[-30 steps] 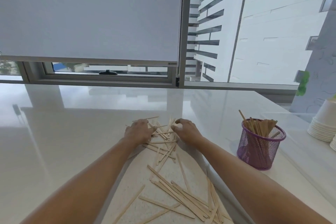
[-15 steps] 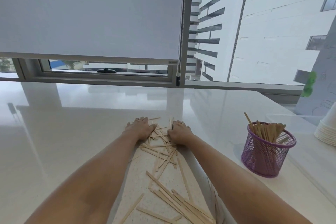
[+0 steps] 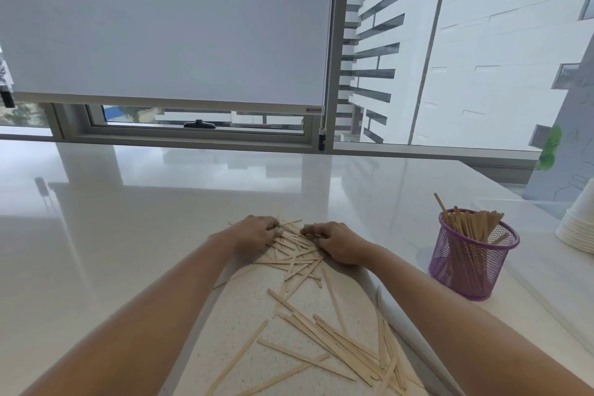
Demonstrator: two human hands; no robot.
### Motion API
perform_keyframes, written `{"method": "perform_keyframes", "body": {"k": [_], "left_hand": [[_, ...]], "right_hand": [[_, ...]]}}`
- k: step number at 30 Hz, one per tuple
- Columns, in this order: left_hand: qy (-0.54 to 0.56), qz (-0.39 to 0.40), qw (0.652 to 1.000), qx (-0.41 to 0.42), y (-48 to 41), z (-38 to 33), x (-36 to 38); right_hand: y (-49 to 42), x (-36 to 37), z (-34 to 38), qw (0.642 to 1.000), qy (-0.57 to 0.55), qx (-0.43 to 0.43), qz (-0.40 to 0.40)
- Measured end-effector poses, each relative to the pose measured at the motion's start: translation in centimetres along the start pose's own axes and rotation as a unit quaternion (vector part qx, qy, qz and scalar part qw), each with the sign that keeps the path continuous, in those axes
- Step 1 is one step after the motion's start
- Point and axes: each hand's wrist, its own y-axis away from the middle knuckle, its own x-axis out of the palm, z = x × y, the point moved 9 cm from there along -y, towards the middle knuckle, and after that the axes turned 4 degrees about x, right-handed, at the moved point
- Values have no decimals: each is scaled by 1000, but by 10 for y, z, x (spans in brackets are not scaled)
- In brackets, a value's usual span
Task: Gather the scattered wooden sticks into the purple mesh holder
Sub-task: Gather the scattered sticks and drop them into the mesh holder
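Head view: glossy white countertop (image 3: 112,235) under a window, with a roller blind (image 3: 160,26) pulled most of the way down on the left. Left hand (image 3: 254,235) is palm-down on the left edge of the far stick pile (image 3: 295,247), fingers curled in toward the centre. It looks like a raking pose, meant to bunch loose sticks rather than pick them one by one. Can't tell whether any stick is actually pinched or the fingers are only pressing on top. Right hand (image 3: 337,244) mirrors it on the pile's right edge, fingers also curled inward, fingertips near the left hand's with crossed sticks between them. Same there: a real grasp isn't resolvable. The two-sided cupping makes sense because the sticks are thin, flat and lie at all angles, so squeezing from both sides should line them up into a bundle that can be lifted. A second scatter of wooden sticks (image 3: 337,347) lies nearer the camera between the forearms, untouched. Purple mesh holder (image 3: 469,264) stands upright to the right of the right forearm, well apart from both piles, already holding a batch of sticks (image 3: 472,225) leaning on end. Stack of white paper cups (image 3: 578,228) is at the far right edge. Judgement: the task is partway done, with two piles left on the counter. Risk is sticks slipping out of the bundle during the carry to the holder.
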Motion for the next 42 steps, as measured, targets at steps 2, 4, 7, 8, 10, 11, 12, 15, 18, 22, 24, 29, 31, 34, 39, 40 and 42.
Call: {"method": "perform_keyframes", "body": {"k": [2, 4, 7, 8, 10, 11, 12, 15, 18, 22, 24, 29, 31, 34, 39, 40, 42], "left_hand": [[-10, 22, 1000, 14, 12, -4, 1], [-19, 46, 998, 23, 24, -8, 2], [-44, 76, 996, 30, 40, -11, 1], [-49, 86, 995, 30, 44, -12, 1], [-47, 105, 993, 34, 52, -15, 1], [-48, 113, 992, 37, 55, -18, 2], [-51, 118, 991, 42, 57, -20, 2], [-43, 139, 988, 49, 62, -26, 6], [-46, 156, 986, 38, 64, -29, 15], [-88, 154, 984, 18, 65, -31, 26], [-72, 141, 987, 19, 66, -34, 26], [-60, 85, 994, 30, 69, -38, 18], [-75, 67, 994, 29, 70, -38, 16], [-88, 53, 994, 31, 71, -38, 14], [-98, 55, 993, 43, 73, -43, 16], [-99, 56, 992, 46, 73, -44, 18], [-108, 46, 992, 53, 73, -45, 18]], "right_hand": [[9, 0, 1, 1000, -10, -6, 8], [17, 0, 3, 1000, -13, -6, 16], [28, -1, 5, 999, -28, -5, 32], [32, -2, 7, 998, -44, -5, 40], [40, -2, 9, 995, -72, -6, 65], [44, -1, 12, 994, -73, -11, 79], [47, -1, 13, 993, -70, -18, 94], [55, 4, 14, 988, -49, -9, 148], [59, 13, 11, 983, 21, 14, 184], [60, 20, 15, 984, 107, 17, 142], [61, 19, 19, 986, 119, 11, 118], [64, 16, 28, 985, 159, -18, 65], [65, 15, 32, 983, 177, -34, 35], [66, 12, 34, 982, 185, -41, -4], [66, 4, 37, 983, 164, -52, -59], [65, 2, 37, 983, 163, -49, -65], [62, 1, 36, 982, 167, -41, -74]]}}
